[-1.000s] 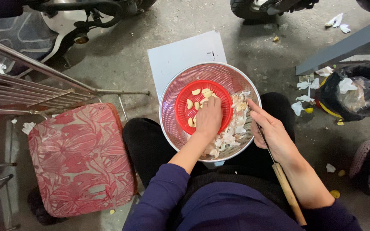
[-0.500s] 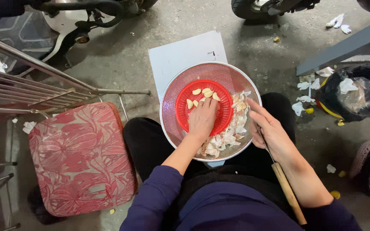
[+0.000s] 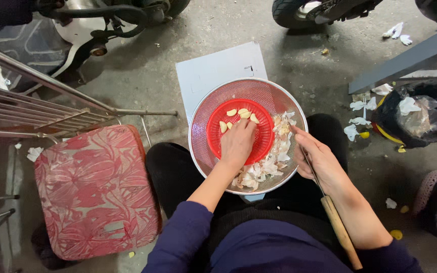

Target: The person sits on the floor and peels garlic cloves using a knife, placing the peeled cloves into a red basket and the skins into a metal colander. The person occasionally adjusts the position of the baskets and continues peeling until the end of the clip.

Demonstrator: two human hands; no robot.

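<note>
Both hands: left hand (image 3: 237, 143) palm-down in red basket (image 3: 213, 132), right hand (image 3: 318, 161) around knife (image 3: 339, 225).

Even, diffuse overhead light is falling; shadows are lying soft. Faint glare is showing on the metal colander (image 3: 198, 151) rim. Focus is holding sharp centrally; wide-angle distortion is bending the edges. Upper corners are reading dim.

Left hand (image 3: 237, 143) covers some garlic cloves (image 3: 238, 113); knife blade hidden.

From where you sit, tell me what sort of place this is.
Probably an outdoor yard or parking spot used for food prep: bare concrete floor, a parked motorbike's wheel, and a metal colander of garlic peelings on the person's lap.
</note>
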